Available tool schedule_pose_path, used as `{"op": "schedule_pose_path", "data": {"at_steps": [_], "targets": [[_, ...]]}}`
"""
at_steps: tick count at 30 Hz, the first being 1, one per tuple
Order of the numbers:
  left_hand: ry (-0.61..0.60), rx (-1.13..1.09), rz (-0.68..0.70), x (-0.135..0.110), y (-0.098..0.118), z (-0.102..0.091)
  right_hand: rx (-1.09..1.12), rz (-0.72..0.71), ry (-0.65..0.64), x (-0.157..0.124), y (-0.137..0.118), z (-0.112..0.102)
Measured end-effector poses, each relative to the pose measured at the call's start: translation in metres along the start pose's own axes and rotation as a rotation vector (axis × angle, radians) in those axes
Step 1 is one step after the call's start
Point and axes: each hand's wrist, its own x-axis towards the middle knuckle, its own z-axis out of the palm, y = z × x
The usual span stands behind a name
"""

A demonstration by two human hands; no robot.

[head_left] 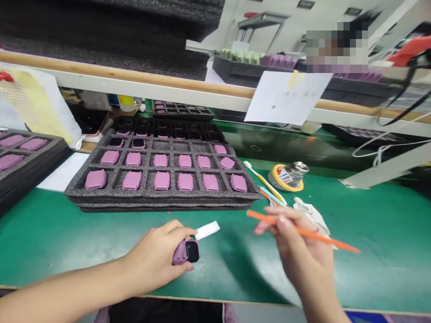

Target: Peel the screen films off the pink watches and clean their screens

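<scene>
My left hand [164, 251] is closed around purple smartwatch cases near the front of the green table. One case [193, 251] shows a dark screen; another purple piece [180, 254] sits against it under my fingers. Just beyond my fingertips, a white strip [208, 230] lies on the table. Over to the right, my right hand [299, 242] is raised and pinches a thin orange stick [313, 234] between thumb and fingers. The foam tray [161, 197] behind my hands has several compartments, many with a purple watch case [185, 181] in them.
Right of the tray lie a toothbrush [266, 181], a dispenser bottle [286, 176] with a yellow base, and crumpled white tissue [313, 213]. Another foam tray [50, 154] stands at left. A shelf edge [141, 85] crosses above, with a paper sheet [288, 96] hanging from it.
</scene>
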Motion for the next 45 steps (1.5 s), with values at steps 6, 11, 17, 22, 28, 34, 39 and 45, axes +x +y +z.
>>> {"op": "schedule_pose_path", "data": {"at_steps": [6, 11, 17, 22, 28, 34, 39, 45], "targets": [[0.01, 0.001, -0.006, 0.001, 0.002, -0.003, 0.411, 0.192, -0.078, -0.067, -0.002, 0.047], [0.003, -0.001, 0.037, 0.002, 0.001, 0.0, 0.431, 0.257, -0.036, -0.075, 0.007, 0.055], [0.015, 0.01, 0.038, 0.0, -0.001, 0.002, 0.173, 0.132, 0.034, -0.093, 0.004, 0.057], [0.01, 0.02, 0.028, 0.0, -0.001, 0.002, -0.1, -0.054, 0.095, -0.116, 0.001, 0.068], [0.019, 0.017, 0.022, 0.001, 0.001, 0.001, -0.183, -0.181, -0.045, -0.121, 0.004, 0.068], [0.036, 0.124, 0.036, 0.001, 0.002, 0.003, -0.211, -0.232, -0.051, -0.117, 0.006, 0.068], [0.037, 0.256, 0.032, -0.002, 0.004, 0.005, -0.251, -0.2, -0.035, -0.118, 0.004, 0.071], [0.037, 0.337, 0.037, -0.003, 0.006, 0.008, -0.305, -0.198, -0.058, -0.116, 0.001, 0.074]]}}
